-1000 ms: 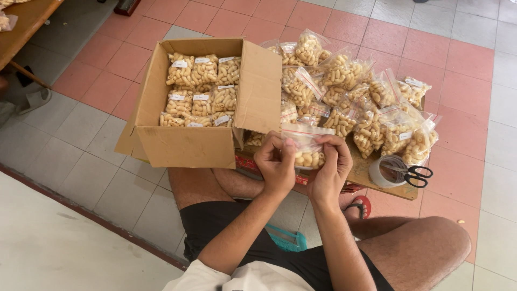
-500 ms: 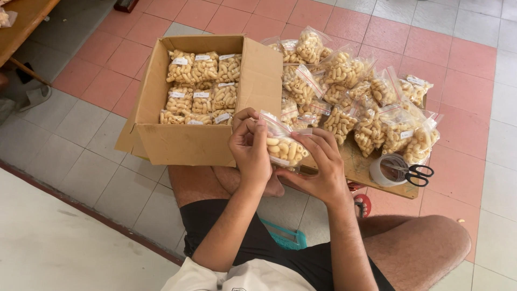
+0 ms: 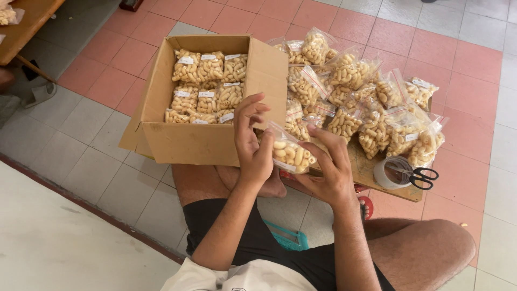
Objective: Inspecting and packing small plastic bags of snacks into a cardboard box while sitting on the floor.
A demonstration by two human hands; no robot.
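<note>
Both hands hold one clear bag of pale snack curls (image 3: 291, 153) in front of the cardboard box (image 3: 199, 143): the left hand (image 3: 253, 145) pinches its near end, and the right hand (image 3: 328, 172) cradles it from below with curled fingers. The box already holds about two layers of labelled bags (image 3: 207, 86), with room left on top. A large heap of filled bags (image 3: 355, 102) waits on the low wooden board (image 3: 371, 172) beside scissors (image 3: 420, 175) and a tape roll (image 3: 389, 173).

Both forearms reaching forward, close together: left hand (image 3: 253, 145) raised, fingers spread and part curled; right hand (image 3: 328, 172) palm-up, fingers pinched closed.
</note>
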